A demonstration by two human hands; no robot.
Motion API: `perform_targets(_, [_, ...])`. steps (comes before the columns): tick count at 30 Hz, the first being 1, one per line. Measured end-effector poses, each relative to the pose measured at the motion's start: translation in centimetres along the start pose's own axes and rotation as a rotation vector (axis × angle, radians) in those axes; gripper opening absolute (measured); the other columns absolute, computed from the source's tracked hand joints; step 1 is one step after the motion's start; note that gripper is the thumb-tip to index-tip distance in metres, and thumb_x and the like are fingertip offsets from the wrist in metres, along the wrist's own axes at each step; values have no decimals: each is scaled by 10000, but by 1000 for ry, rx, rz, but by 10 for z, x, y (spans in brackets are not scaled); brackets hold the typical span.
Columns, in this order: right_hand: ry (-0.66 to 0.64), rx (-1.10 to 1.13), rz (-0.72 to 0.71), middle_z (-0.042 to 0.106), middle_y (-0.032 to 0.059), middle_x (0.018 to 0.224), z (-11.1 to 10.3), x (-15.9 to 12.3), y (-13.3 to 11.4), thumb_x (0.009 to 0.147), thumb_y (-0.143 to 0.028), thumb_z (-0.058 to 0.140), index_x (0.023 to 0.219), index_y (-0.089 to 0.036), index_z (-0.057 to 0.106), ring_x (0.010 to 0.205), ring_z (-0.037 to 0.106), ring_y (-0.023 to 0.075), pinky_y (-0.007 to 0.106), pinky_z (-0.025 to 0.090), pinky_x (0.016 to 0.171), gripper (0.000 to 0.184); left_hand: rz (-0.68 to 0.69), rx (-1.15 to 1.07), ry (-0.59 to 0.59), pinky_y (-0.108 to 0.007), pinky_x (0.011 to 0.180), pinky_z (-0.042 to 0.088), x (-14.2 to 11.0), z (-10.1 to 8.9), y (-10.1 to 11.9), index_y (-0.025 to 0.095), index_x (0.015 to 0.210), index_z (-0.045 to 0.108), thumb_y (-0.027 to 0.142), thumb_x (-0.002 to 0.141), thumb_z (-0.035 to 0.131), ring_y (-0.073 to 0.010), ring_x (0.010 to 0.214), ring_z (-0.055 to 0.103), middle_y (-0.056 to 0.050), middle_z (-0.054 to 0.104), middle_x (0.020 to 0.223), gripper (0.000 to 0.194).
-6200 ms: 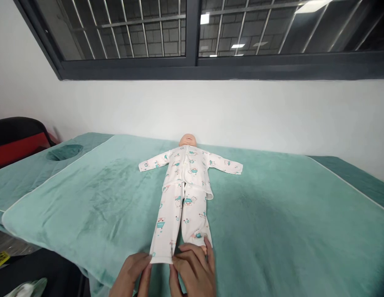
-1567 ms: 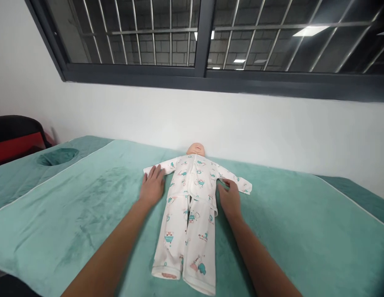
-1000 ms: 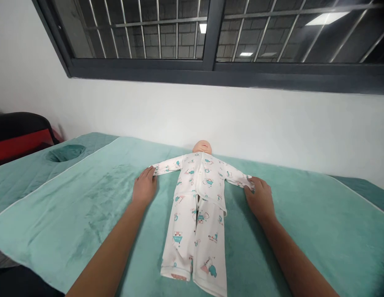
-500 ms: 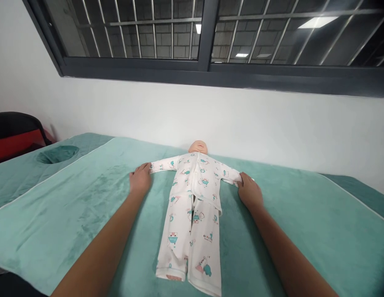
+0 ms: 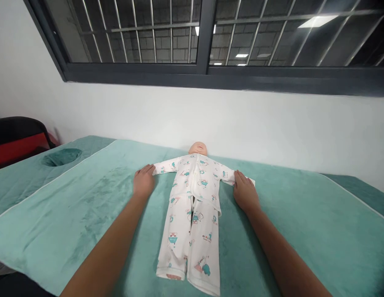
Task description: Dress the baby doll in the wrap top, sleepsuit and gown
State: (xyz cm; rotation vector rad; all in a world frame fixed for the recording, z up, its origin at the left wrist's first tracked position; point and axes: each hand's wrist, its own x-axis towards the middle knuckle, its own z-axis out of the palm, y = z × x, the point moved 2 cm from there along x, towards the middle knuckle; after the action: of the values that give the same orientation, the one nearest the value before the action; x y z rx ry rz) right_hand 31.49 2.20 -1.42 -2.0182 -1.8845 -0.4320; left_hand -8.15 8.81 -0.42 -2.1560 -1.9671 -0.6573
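A baby doll lies on its back, its bare head [image 5: 198,148] toward the wall. It wears a white printed top [image 5: 196,173] and matching trousers [image 5: 176,231], with a little of one foot showing at a trouser hem. The sleeves are spread out to both sides. Over the end of the left-hand sleeve [image 5: 166,166] rests my left hand [image 5: 144,181], its fingers laid out and covering the cuff. My right hand [image 5: 246,192] lies with extended fingers across the other sleeve [image 5: 226,174], whose cuff shows beyond it. Both thumbs are mostly hidden.
A green plush cover [image 5: 290,222] spreads under the doll, with a round hole [image 5: 62,156] at the far left. A black and red object [image 5: 20,140] stands beyond that end. Behind is a white wall [image 5: 148,111] below a dark-framed barred window [image 5: 207,41].
My right hand has slid inward along its sleeve, so that the cuff now shows past it. My left hand has shifted slightly toward the doll. The doll stays where it was.
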Motion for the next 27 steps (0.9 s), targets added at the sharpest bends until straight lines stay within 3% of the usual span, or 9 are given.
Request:
perform_targets(7, [-55,42,33,401,227,1446,3,4,2,921,-212,313,1388,25,363,1357,358,288,394,314,1103,526,-30,-9,-23,-323,1028,425,-5,9,0,148,1318,533,111,867,347,-216,1289,478,-59,494,1425,490])
perform_targets(16, [-80,53,52,409,214,1443,5,4,2,924,-309,334,1383,4,371,1352,360,298,406,313,1098,557,-82,-50,-50,-335,1022,432,-4,11,-3,182,1325,520,147,889,338,-222,1274,497,-73,506,1414,473])
perform_targets(23, [-84,43,65,408,209,1445,4,3,1,921,-299,337,1384,-7,372,1356,351,294,405,307,1097,549,-113,-65,-78,-370,935,468,-3,12,-7,193,1328,504,166,890,349,-256,1101,616,-119,609,1284,465])
perform_targets(27, [-90,56,77,398,197,1456,3,3,0,927,-309,326,1397,-15,357,1366,338,283,398,291,1108,555,-107,-75,-89,-376,941,457,-2,9,-7,185,1331,498,178,895,336,-262,1104,614,-118,610,1286,464])
